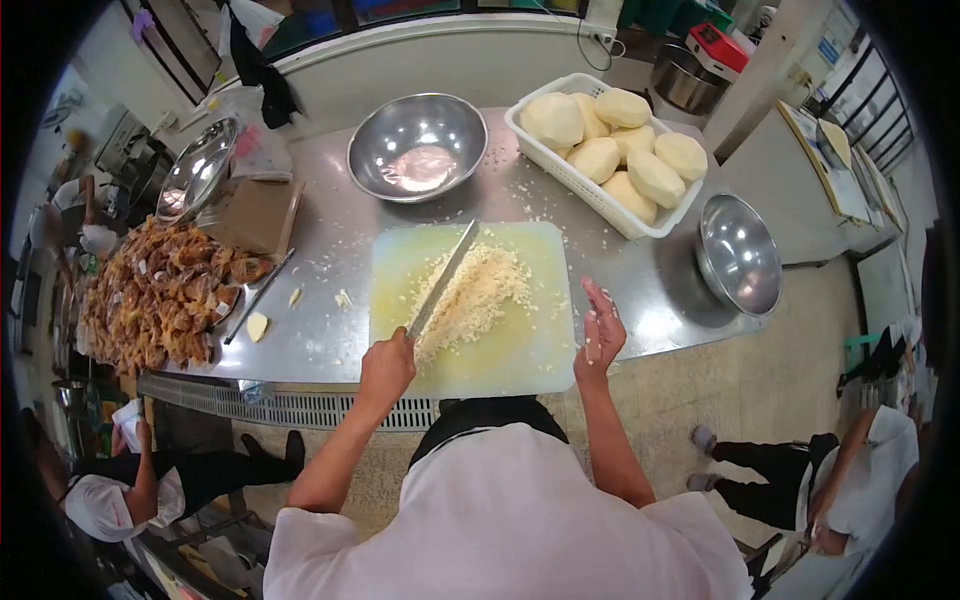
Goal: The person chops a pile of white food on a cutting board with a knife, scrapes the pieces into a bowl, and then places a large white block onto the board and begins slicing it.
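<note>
My left hand (387, 370) is wrapped round the handle of a long-bladed kitchen knife (445, 280), whose blade slants away over the board. Finely chopped pale vegetable (485, 290) lies heaped on the pale green cutting board (545, 370), mostly to the right of the blade. Beside the board's right edge, my right hand (602, 335) is raised with its fingers stretched out and small pale bits stuck to them. Nothing is held in it. Behind the board stands a steel bowl (418, 150), and a white plastic basket (570, 178) holds several large peeled potato-like vegetables (655, 180).
Another steel bowl (738, 255) sits at the table's right end. On the left are a heap of brown, wrapped-looking pieces (165, 295), a cardboard box (255, 215), a dark thin tool (260, 297) and a pale slice (258, 326). People stand at left (150, 490) and right (870, 470).
</note>
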### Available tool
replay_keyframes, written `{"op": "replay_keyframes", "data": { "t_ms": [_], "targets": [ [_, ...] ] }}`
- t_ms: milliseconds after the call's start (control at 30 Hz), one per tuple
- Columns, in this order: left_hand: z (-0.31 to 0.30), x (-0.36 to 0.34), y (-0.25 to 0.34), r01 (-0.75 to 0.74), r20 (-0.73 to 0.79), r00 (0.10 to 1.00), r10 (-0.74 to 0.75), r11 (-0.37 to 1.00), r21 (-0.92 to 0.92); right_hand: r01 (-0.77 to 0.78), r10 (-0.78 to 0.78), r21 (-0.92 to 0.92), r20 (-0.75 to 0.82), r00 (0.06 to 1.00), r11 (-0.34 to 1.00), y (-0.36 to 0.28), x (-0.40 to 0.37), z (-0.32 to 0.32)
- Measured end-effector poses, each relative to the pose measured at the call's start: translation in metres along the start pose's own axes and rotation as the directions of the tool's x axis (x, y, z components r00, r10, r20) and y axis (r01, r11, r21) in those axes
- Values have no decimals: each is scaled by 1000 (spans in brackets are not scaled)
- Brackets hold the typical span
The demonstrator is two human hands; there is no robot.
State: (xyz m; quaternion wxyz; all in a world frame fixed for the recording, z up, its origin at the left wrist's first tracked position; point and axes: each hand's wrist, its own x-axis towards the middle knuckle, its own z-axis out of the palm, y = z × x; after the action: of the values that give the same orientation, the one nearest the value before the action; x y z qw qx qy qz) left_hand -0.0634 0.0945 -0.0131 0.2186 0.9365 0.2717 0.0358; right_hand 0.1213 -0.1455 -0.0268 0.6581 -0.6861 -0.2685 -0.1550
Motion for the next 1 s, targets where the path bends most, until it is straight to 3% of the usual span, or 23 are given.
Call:
{"op": "replay_keyframes", "data": {
  "t_ms": [67, 167, 200, 300, 433, 467, 500, 533, 600, 633, 700, 733, 833, 900, 1000],
  "targets": [
    [19, 2, -18, 22, 32, 999, -25, 994, 111, -16, 15, 19, 22, 1000, 1000, 5, -3, 6],
    [-8, 7, -15, -9, 41, 999, 6, 997, 74, 3, -2, -14, 98, 995, 1000, 4, 1, 19],
    [-14, 3, -7, 50, 16, 999, -50, 998, 31, -3, 5, -19, 98, 995, 1000, 5, 0, 19],
    [7, 3, -21, 83, -47, 996, -81, 996, 46, 9, -6, -16, 156, 988, 1000, 20, 9, 37],
    [1, 25, -50, 29, 11, 999, -30, 999, 46, -12, 61, -191, 252, 966, 981, 95, 7, 71],
    [-10, 26, -47, 31, -29, 999, -29, 997, 64, 80, 37, -494, 223, 974, 866, 123, -5, 85],
    [-18, 28, -46, 37, -71, 997, -31, 996, 82, 155, 1, -742, 206, 979, 652, 135, -13, 97],
    [-17, 36, -50, 17, -133, 991, -3, 994, 104, 160, -3, -737, 210, 978, 656, 132, -17, 108],
    [-10, 66, -63, -7, -195, 980, 49, 977, 214, 231, -42, -529, 345, 938, 817, 124, -25, 133],
    [-3, 82, -69, 3, -204, 978, 40, 978, 207, 242, -50, -524, 355, 934, 817, 116, -28, 142],
    [14, 111, -82, -148, -167, 964, 205, 942, 300, -3, 83, -143, 555, 828, 990, 94, -25, 152],
    [21, 115, -80, -138, -182, 963, 199, 944, 299, 9, 69, -136, 562, 824, 991, 84, -21, 149],
    [39, 114, -56, -344, -50, 927, 372, 896, 280, 41, -53, 34, 591, 805, 999, 62, -18, 131],
    [39, 98, -40, -408, 62, 912, 406, 878, 251, 105, -133, 86, 441, 888, 991, 63, -14, 111],
    [16, 67, -36, -385, 82, 923, 376, 896, 223, -17, -5, 57, 369, 930, 998, 86, 2, 87]
  ]
}}
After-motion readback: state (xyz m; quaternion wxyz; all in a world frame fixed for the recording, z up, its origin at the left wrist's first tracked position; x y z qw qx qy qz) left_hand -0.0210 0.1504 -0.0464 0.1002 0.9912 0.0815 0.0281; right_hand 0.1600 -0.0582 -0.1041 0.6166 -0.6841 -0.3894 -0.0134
